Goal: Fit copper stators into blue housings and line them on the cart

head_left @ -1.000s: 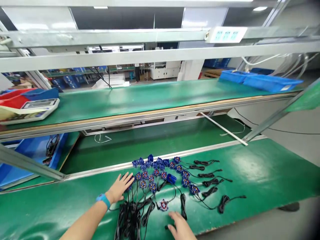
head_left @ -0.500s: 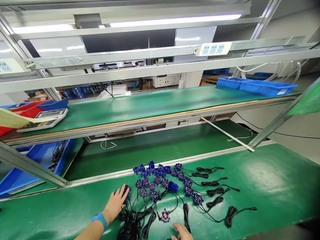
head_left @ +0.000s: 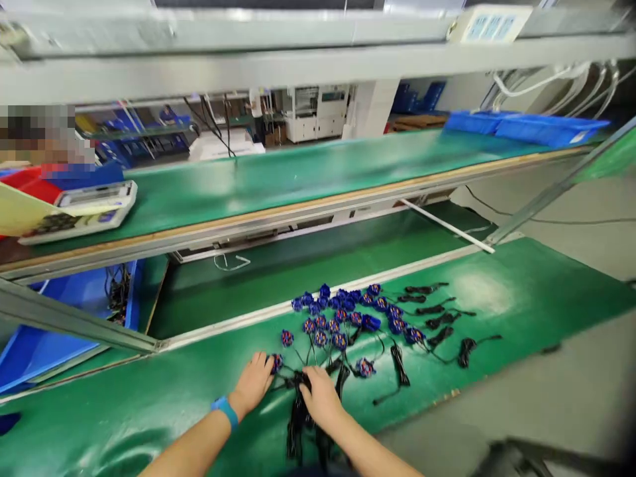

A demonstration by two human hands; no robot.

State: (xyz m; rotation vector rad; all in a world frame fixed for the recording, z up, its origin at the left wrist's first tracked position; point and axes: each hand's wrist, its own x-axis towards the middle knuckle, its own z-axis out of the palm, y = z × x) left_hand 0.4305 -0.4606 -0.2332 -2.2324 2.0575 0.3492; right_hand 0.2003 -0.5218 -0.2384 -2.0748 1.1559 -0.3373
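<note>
Several small blue round parts (head_left: 342, 311) with black wire leads lie clustered on the green bench mat (head_left: 497, 298) in front of me. My left hand (head_left: 254, 384), with a blue wristband, rests fingers curled on one blue part (head_left: 276, 362) at the cluster's left edge. My right hand (head_left: 320, 396) lies palm down on the bundle of black cables (head_left: 303, 417), fingers bent over them. Further coiled black leads (head_left: 437, 321) trail to the right of the cluster.
A recessed green conveyor lane (head_left: 298, 271) runs behind the mat. Above it, a raised green shelf (head_left: 278, 179) carries a white scale (head_left: 82, 209) at left and blue trays (head_left: 536, 126) at right. A blue bin (head_left: 59, 324) sits lower left. Metal frame bars cross overhead.
My right hand has moved up from the near edge onto the black cable bundle. My left hand has slid down to a blue part at the cluster's left. The view has tilted down.
</note>
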